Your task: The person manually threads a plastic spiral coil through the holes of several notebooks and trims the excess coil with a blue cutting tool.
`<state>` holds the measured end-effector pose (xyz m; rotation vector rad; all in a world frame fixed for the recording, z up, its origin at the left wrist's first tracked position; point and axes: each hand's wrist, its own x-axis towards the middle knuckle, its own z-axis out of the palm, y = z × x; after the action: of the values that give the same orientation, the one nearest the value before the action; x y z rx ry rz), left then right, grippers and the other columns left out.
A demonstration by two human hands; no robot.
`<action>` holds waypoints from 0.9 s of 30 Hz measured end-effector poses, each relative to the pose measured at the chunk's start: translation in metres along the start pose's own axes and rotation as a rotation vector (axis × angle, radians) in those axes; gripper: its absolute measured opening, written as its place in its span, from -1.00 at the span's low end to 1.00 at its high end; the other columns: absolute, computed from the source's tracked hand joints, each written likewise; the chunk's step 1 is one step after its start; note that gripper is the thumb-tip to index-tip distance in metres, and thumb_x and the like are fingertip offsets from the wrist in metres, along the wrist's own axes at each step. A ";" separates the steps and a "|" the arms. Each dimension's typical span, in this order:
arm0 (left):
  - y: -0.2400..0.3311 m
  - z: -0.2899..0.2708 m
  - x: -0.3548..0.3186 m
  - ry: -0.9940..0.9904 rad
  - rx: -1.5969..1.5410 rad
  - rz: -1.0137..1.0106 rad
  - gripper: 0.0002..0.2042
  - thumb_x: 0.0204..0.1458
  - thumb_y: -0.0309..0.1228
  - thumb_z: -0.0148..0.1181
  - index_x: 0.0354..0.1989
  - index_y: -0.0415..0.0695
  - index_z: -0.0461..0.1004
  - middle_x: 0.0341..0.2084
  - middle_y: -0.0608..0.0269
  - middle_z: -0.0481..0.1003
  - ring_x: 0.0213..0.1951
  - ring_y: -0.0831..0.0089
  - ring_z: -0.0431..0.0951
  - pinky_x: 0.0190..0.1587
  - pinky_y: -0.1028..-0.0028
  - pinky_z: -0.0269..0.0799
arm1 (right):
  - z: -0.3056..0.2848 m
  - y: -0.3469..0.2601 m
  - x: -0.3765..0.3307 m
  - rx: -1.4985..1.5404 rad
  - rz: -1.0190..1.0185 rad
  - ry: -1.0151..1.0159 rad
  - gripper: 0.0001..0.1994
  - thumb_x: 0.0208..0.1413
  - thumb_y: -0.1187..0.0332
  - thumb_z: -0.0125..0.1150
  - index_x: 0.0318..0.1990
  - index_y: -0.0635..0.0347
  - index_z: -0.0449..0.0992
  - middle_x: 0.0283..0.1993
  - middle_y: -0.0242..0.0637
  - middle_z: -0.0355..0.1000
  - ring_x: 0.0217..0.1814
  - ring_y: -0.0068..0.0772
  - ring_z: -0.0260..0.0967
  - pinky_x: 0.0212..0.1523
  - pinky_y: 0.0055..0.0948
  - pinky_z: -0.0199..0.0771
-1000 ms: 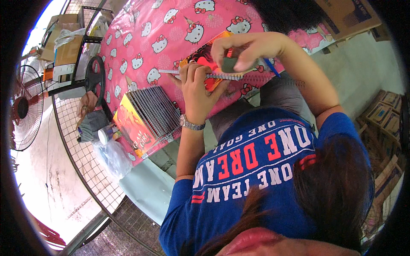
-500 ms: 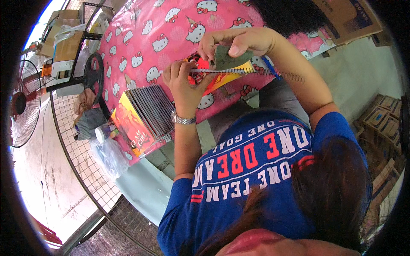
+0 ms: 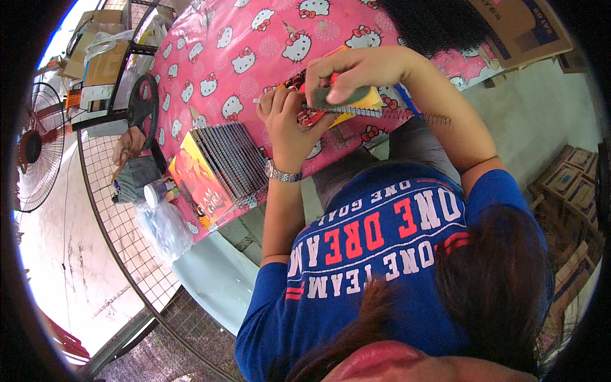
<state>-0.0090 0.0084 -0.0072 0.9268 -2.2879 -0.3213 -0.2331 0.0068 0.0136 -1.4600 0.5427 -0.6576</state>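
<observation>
Left hand (image 3: 287, 121) had shifted up the spiral notebook (image 3: 337, 105), gripping its left end; right hand (image 3: 356, 73) clamped over the top, pressing a dark pad. Notebook held above the table's (image 3: 210, 57) near edge; stack of notebooks (image 3: 229, 162) sat left, untouched.

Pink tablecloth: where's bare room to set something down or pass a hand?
Free: the broad stretch of the pink tablecloth beyond both hands, toward the far edge. Crowded: the near edge, where the left hand and right hand hold a spiral notebook, and the row of notebooks to their left. Only a narrow strip lies between the row and the left hand.
</observation>
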 end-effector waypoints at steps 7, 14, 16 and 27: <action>0.003 0.001 0.001 0.011 -0.012 -0.008 -0.53 -0.44 -0.19 0.54 -0.36 -0.11 0.45 -0.32 0.19 0.44 -0.14 0.14 0.37 -0.03 0.19 0.18 | -0.002 -0.003 0.000 -0.040 0.094 0.019 -0.66 0.07 0.16 0.22 -0.11 0.22 0.49 -0.14 -0.35 0.35 -0.07 -0.48 0.29 0.04 -0.48 0.25; -0.002 -0.006 -0.004 0.004 -0.044 -0.078 -0.53 -0.44 -0.24 0.56 -0.36 -0.13 0.45 -0.36 0.18 0.45 -0.16 0.10 0.41 -0.08 0.19 0.28 | -0.008 0.015 0.017 -0.118 0.084 -0.044 -0.58 0.05 0.06 0.22 -0.11 0.24 0.45 -0.07 -0.30 0.29 -0.03 -0.45 0.29 0.07 -0.46 0.23; -0.003 -0.006 -0.006 0.007 -0.004 -0.028 -0.51 -0.44 -0.26 0.56 -0.33 -0.15 0.45 -0.36 0.17 0.46 -0.15 0.08 0.42 -0.07 0.19 0.31 | -0.010 0.013 0.021 -0.372 0.153 0.006 -0.64 0.05 0.13 0.23 -0.11 0.20 0.46 -0.05 -0.31 0.29 0.01 -0.46 0.28 0.07 -0.42 0.26; -0.029 -0.019 -0.002 -0.075 -0.243 -0.310 -0.59 -0.30 -0.46 0.50 -0.25 -0.22 0.44 -0.26 0.13 0.46 -0.26 0.25 0.50 -0.24 0.40 0.43 | -0.012 0.007 0.038 -0.032 -0.005 -0.045 -0.66 0.04 0.15 0.20 -0.10 0.15 0.44 -0.21 -0.44 0.35 -0.14 -0.62 0.27 -0.12 -0.56 0.30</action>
<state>0.0197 -0.0108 -0.0060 1.1557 -2.1070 -0.7610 -0.2137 -0.0287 0.0080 -1.5029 0.5170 -0.6210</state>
